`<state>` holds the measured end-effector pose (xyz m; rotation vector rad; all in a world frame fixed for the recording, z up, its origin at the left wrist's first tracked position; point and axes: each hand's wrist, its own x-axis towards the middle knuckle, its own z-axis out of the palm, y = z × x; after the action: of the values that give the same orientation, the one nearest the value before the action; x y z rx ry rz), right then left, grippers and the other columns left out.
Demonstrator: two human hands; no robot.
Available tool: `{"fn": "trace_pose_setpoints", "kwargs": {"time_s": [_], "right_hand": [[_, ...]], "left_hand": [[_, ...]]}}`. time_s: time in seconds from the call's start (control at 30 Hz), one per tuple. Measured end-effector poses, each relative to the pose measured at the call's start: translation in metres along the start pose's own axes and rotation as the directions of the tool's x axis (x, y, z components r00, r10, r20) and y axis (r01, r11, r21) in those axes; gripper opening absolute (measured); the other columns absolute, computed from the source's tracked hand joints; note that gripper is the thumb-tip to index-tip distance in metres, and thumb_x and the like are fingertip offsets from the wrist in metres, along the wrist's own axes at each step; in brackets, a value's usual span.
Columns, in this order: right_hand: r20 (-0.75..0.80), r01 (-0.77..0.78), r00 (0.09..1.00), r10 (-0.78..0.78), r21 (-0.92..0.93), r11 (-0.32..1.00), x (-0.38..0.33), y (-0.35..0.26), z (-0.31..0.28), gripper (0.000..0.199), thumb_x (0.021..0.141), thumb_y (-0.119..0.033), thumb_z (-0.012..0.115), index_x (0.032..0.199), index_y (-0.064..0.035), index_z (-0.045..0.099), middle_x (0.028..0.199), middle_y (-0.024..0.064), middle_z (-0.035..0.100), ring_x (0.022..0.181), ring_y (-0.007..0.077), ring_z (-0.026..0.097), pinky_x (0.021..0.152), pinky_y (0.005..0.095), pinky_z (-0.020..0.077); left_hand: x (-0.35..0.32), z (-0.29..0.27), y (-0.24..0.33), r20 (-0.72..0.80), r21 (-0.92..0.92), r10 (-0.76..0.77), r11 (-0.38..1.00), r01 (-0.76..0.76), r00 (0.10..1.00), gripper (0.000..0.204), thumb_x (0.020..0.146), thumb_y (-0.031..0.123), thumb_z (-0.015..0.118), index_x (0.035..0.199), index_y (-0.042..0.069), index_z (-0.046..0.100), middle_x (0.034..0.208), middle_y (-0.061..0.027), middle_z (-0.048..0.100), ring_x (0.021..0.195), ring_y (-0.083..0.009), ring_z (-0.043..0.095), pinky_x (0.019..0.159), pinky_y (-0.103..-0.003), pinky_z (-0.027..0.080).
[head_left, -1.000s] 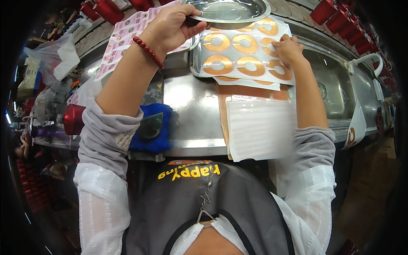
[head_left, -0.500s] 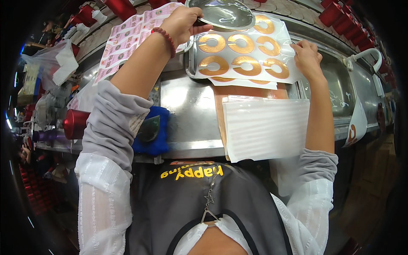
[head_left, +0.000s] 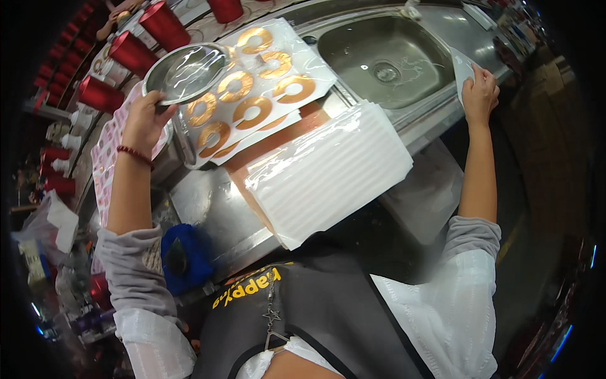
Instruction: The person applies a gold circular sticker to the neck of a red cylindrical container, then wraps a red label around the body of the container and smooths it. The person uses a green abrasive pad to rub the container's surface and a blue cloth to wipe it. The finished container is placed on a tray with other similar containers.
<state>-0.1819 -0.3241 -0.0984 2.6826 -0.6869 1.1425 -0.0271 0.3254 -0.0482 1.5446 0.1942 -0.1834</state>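
A round metal bowl (head_left: 188,72) with a clear liquid in it is at the upper left. My left hand (head_left: 146,120) grips its near rim, thumb and fingers pinched on the edge. Beside and partly beneath the bowl lies a sheet of gold C-shaped decals (head_left: 252,112), on a shallow metal tray (head_left: 183,142). Far to the right, past the sink, my right hand (head_left: 481,95) is closed on a white sheet (head_left: 461,72) at the counter's edge; the sheet's printed side is hidden from here.
Nearest me, a stack of white translucent sheets (head_left: 334,167) lies over a brown board (head_left: 240,174). The steel sink (head_left: 385,60) has a little water in it. Several red canisters (head_left: 163,25) stand at the back left, near pink printed sheets (head_left: 104,158). A blue cloth (head_left: 189,252) lies at the counter's front.
The view has turned to the right. My right hand has left the decal sheet's corner and now grips the white sheet beyond the sink. My left hand stays on the bowl.
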Motion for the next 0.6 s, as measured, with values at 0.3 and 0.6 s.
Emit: {"fn": "trace_pose_setpoints", "kwargs": {"time_s": [0.3,0.6], "right_hand": [[0.699,-0.917,0.380,0.606,0.369,0.150,-0.039,0.227,0.049,0.084,0.096,-0.054,0.057,0.159,-0.0148,0.020,0.167,0.0132,0.012,0.153,0.0327,0.009,0.120,0.0499,0.0190],[0.894,-0.960,0.108,0.436,0.208,-0.188,-0.063,0.288,0.147,0.075,0.097,-0.057,0.050,0.156,-0.0179,0.028,0.147,0.0126,0.050,0.145,0.0321,0.032,0.115,0.0602,0.0159]], "left_hand": [[0.006,-0.027,-0.011,0.125,-0.323,-0.070,0.940,0.107,0.990,0.015,0.097,0.007,0.056,0.092,-0.006,0.062,0.088,-0.0129,0.068,0.076,-0.0208,0.069,0.062,-0.022,0.061],[-0.060,-0.023,0.006,0.048,-0.374,-0.107,0.920,0.117,0.993,0.011,0.096,0.004,0.057,0.093,-0.006,0.060,0.089,-0.0129,0.065,0.076,-0.0221,0.067,0.059,-0.022,0.061]]}}
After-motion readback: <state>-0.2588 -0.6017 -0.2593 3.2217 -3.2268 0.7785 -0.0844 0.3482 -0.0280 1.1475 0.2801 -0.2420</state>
